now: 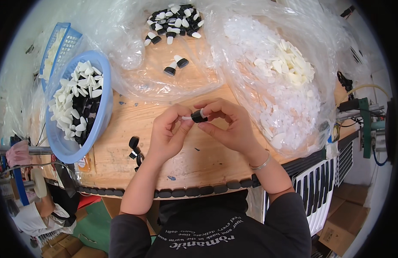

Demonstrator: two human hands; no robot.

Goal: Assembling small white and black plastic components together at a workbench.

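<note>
Holding: one small black cap [199, 116] with a white tip, pinched between both hands above the middle of the wooden table [121, 159].
Bags: two large clear plastic bags; right bag [276, 107] full of clear and cream-white pieces, too many to count; far bag [164, 81] spread flat, with a heap of black-and-white capped pieces [175, 21] at its far end and two loose ones nearer.
Basins: one blue round basin [102, 112] at left, loaded with white and black pieces; blue mesh baskets [63, 43] behind it, count unclear.
Hands: two. Left hand [166, 135] closed narrowly, thumb and forefinger on the white tip; right hand [231, 124] closed on the black body.
Loose caps: about three black caps [134, 146] on the table just left of the left wrist.
Axis: cap lying roughly level, long axis left to right, white tip pointing to the person's left.
</note>
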